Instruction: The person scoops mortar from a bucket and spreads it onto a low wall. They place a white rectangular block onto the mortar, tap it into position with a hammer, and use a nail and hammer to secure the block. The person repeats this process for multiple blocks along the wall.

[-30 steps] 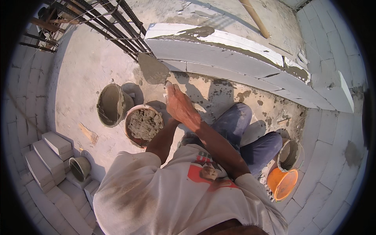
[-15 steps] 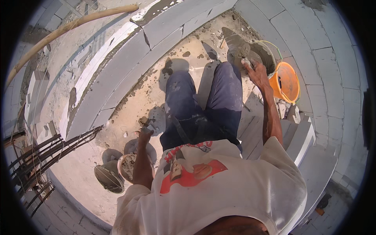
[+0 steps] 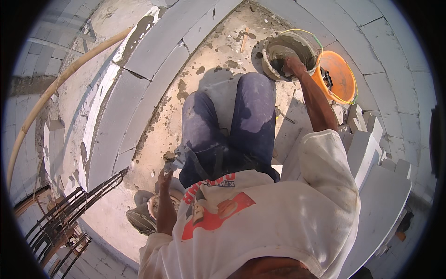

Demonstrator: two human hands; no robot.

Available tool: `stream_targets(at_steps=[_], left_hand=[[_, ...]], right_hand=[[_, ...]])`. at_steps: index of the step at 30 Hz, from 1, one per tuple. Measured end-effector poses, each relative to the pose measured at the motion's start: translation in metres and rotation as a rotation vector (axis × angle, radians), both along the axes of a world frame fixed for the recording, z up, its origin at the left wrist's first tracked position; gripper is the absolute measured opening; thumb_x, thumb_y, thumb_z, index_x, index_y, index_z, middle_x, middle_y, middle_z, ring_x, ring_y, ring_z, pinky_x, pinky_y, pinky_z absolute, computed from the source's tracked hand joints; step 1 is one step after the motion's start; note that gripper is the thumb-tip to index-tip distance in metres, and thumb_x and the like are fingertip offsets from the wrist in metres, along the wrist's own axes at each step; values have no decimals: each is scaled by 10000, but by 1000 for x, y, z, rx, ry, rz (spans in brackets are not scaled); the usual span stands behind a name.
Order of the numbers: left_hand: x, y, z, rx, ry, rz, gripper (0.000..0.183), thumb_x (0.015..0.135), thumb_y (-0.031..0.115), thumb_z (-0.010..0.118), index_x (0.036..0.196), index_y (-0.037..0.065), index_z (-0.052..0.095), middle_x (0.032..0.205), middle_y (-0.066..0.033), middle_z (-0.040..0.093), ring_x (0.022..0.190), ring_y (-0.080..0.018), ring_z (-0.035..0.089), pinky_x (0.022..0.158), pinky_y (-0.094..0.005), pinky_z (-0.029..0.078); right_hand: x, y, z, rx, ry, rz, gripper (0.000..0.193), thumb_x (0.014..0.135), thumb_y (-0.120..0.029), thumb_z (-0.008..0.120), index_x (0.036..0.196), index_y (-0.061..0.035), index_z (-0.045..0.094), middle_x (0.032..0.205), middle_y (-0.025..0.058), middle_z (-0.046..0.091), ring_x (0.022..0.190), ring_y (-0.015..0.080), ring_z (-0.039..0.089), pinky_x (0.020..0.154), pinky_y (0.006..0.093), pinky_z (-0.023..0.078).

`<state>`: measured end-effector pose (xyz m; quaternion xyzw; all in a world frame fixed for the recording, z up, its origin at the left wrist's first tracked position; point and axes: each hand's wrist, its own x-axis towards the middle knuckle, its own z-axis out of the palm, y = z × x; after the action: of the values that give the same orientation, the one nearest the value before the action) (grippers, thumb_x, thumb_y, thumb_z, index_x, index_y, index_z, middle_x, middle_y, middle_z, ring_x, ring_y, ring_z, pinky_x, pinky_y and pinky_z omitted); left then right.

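Note:
My right hand reaches down into a bucket of wet grey mortar, closed round the handle of a trowel; its blade is mostly hidden in the bucket. Low at my left side, my left hand is closed on a small metal-bladed tool, with a dab of mortar at its far end. The exact kind of that tool is hard to make out. Under my left forearm a round container of greyish material is partly hidden.
An orange bucket leans beside the mortar bucket, a dark object inside. A low grey block wall runs along my left, with a bamboo pole beyond. Steel bars stick out at lower left. Pale blocks are stacked at right.
My right hand has lowered from the bucket's rim into it, taking the trowel blade down from view. The left hand stays low with its tool. The view has shifted slightly.

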<state>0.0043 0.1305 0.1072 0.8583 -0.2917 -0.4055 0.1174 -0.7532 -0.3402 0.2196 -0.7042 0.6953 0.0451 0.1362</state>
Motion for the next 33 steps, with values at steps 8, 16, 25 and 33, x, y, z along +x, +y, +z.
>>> stream_targets(at_steps=[8,16,25,33], left_hand=[[-76,-35,77,242,-76,-147,679,883,299,766,1420,-63,560,1400,-275,619,1288,-392,610,1064,-441,482],[-34,2,16,21,51,-56,755,872,505,736,1433,29,569,1377,-196,641,1283,-309,612,1075,-439,474],[-24,-23,-13,195,118,46,1045,767,452,827,1476,-154,357,1574,-414,278,1476,-512,338,1216,-458,352],[-57,-11,-24,204,133,103,1283,747,510,795,1561,-179,81,1601,-483,-2,1517,-621,47,1251,-542,239]], right_hand=[[-5,92,119,279,-829,-525,216,915,-264,767,887,-69,680,677,-11,555,543,78,491,483,314,390],[45,115,122,94,-983,-584,342,964,-334,760,780,-113,576,554,-47,477,393,56,378,366,257,292],[314,121,235,621,-1436,57,284,954,-246,590,1081,7,610,710,28,525,507,112,470,450,256,369],[579,178,297,251,-737,983,267,926,-186,638,1096,19,653,806,125,647,659,235,656,581,360,526]])
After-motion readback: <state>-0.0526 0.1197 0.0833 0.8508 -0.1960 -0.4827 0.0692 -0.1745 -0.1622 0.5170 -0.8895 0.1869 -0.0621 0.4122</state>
